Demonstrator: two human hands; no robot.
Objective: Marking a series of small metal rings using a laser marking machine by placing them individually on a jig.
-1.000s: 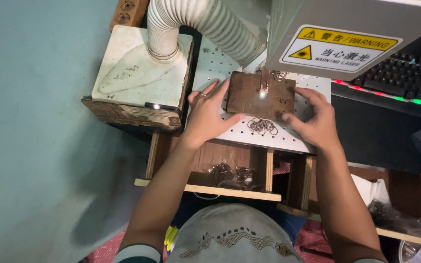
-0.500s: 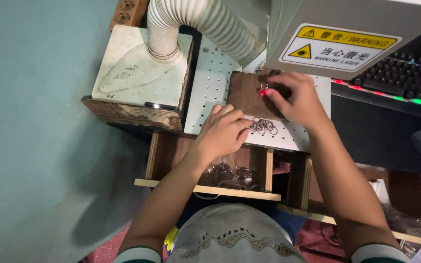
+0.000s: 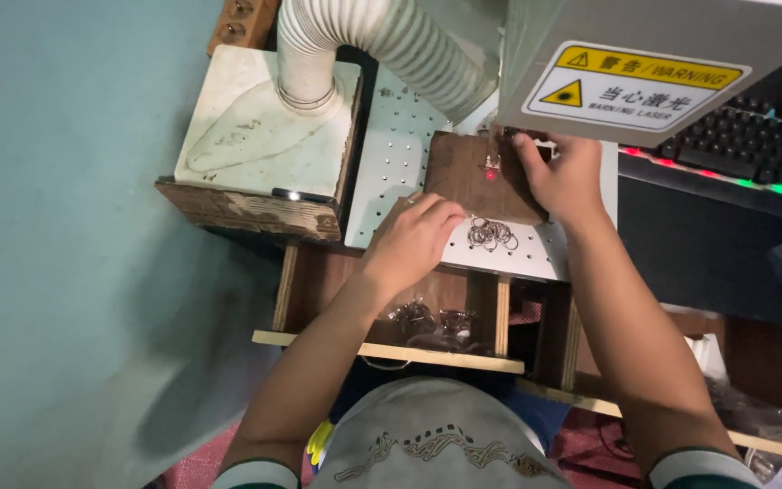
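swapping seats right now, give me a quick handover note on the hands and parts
Left hand: fingers curled, resting on the perforated white plate beside the pile of metal rings; whether it grips a ring cannot be told.
Right hand: fingertips on the far edge of the brown wooden block, under the machine head.
A red light dot shows on the block.
More metal parts lie on the lower shelf.
Nothing shows which rings are finished.
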